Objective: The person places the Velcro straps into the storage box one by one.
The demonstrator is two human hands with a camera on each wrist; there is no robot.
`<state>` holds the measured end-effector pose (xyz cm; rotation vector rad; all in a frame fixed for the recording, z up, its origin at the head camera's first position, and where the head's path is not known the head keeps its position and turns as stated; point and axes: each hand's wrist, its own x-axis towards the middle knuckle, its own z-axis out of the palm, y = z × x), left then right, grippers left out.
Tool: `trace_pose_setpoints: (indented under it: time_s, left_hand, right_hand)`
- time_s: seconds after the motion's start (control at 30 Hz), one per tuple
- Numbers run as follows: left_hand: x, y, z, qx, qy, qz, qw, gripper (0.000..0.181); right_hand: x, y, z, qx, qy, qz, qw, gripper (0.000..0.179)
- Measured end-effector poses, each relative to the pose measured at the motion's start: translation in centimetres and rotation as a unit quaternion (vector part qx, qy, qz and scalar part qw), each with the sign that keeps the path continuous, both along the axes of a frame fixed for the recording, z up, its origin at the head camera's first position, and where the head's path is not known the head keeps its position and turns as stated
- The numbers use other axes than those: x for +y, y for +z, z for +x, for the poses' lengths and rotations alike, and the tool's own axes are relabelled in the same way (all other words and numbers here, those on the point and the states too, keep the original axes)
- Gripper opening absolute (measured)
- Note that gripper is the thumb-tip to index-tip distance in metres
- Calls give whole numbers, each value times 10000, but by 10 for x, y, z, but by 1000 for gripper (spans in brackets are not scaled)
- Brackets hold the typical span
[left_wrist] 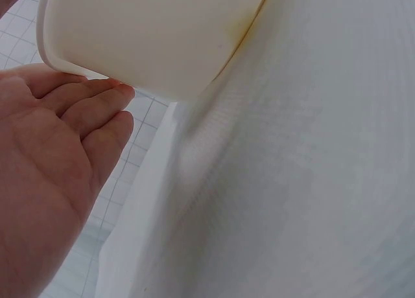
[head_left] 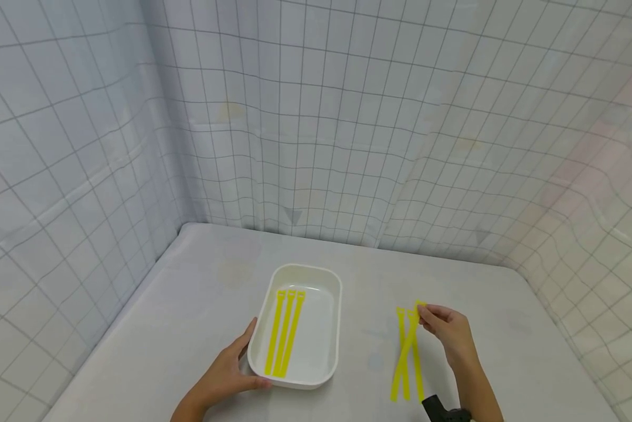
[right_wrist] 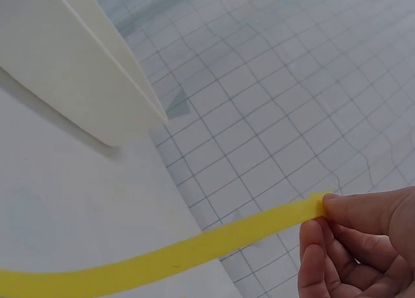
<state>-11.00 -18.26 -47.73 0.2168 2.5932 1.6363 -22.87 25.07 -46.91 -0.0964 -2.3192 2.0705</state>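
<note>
A white tray [head_left: 319,334] holds three yellow cable straps [head_left: 284,337] with slotted ends, lying side by side along its left half. My left hand [head_left: 218,378] rests against the tray's near left corner, thumb at the near edge and fingers along the outer wall. In the left wrist view, those fingers are nearly straight under the rim. My right hand [head_left: 449,331] pinches the slotted end of another yellow cable strap [right_wrist: 162,254] between thumb and fingertips. This strap slants across two more yellow straps [head_left: 418,369] on the table, right of the tray.
The table [head_left: 231,264] is covered in white cloth. White curtains [head_left: 305,135] with a dark grid hang at the back and both sides. Near my right wrist a black device [head_left: 442,411] shows at the bottom edge.
</note>
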Motion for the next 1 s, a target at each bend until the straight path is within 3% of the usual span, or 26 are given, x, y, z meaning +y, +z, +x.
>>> trace_pose_setpoints:
  time_s: [0.07, 0.2, 0.37, 0.43, 0.53, 0.67, 1.0]
  left_hand:
    - [0, 0, 0, -19, 12, -10, 10000, 116]
    - [0, -1, 0, -45, 31, -25, 10000, 117]
    - [0, -2, 0, 0, 55, -52, 10000, 116]
    - [0, -3, 0, 30, 57, -72, 10000, 116]
    - [0, -3, -1, 50, 42, -55, 10000, 117]
    - [-1, -2, -1, 15, 12, -38, 10000, 117]
    - [-2, -1, 0, 51, -6, -65, 10000, 116]
  right_hand:
    - [2, -2, 1, 221, 134, -172, 9995, 31]
    - [-1, 9, 6, 776, 339, -559, 9948, 22]
    - [-30, 68, 25, 954, 251, -335, 9946, 27]
    - [-46, 95, 32, 692, 80, -184, 9974, 33]
    - [-61, 113, 31, 576, 56, -440, 9974, 25]
    - [-77, 124, 26, 502, 124, -558, 9971, 16]
    - [-115, 124, 16, 491, 460, -697, 9953, 26]
